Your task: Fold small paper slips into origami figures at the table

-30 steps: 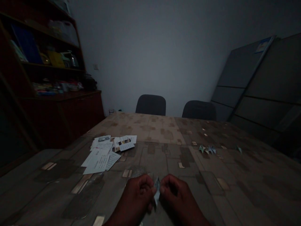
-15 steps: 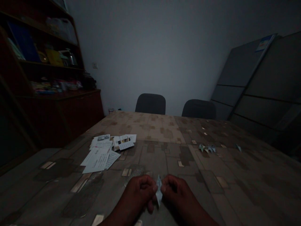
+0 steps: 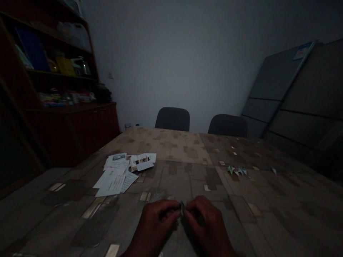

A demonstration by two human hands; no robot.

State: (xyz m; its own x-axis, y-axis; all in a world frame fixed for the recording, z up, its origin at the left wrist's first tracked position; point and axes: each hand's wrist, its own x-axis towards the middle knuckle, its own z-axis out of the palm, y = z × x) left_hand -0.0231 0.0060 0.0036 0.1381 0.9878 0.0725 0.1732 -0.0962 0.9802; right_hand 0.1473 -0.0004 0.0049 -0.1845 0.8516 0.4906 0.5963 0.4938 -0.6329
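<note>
In dim light both my hands rest close together at the near edge of the patterned table [image 3: 187, 150]. My left hand [image 3: 157, 223] and my right hand [image 3: 205, 221] are closed in pinches on a small folded piece of paper [image 3: 182, 207] between their fingertips. Only a dark sliver of the paper shows; the rest is hidden by my fingers. A little group of small folded paper figures [image 3: 237, 170] lies on the table to the right, beyond my right hand.
A scatter of white printed sheets and cards [image 3: 120, 173] lies at the left of the table. Two dark chairs [image 3: 173, 119] stand at the far side. A red-brown shelf unit [image 3: 53, 89] fills the left wall; grey panels [image 3: 294, 96] lean at the right.
The folded paper, which stood upright and pale between my fingers, is now turned down and mostly covered. My hands have moved slightly forward and closer together.
</note>
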